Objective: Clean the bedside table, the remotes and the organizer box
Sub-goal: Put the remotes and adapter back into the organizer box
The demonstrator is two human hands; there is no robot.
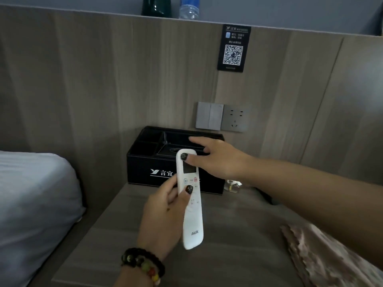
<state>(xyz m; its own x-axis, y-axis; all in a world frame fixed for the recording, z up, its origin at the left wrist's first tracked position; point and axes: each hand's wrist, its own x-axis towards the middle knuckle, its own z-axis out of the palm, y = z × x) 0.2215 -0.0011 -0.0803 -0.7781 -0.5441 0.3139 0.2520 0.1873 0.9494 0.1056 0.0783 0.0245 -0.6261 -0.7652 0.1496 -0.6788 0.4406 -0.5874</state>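
White AUX remote [191, 206], small screen, left hand [163, 216] gripping

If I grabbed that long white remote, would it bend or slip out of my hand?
Probably not bend: the white remote looks like hard plastic and keeps its shape though the left hand grips only its middle. It seems light, since thumb and fingers alone carry it. Its smooth, glossy shell might be a bit slippery, and its slightly curved body could rock if laid down.

The white AUX remote [190, 200] hides part of the black organizer box's [143, 168] logo; the small glass bottle [233, 185] sits half-hidden behind the right forearm.
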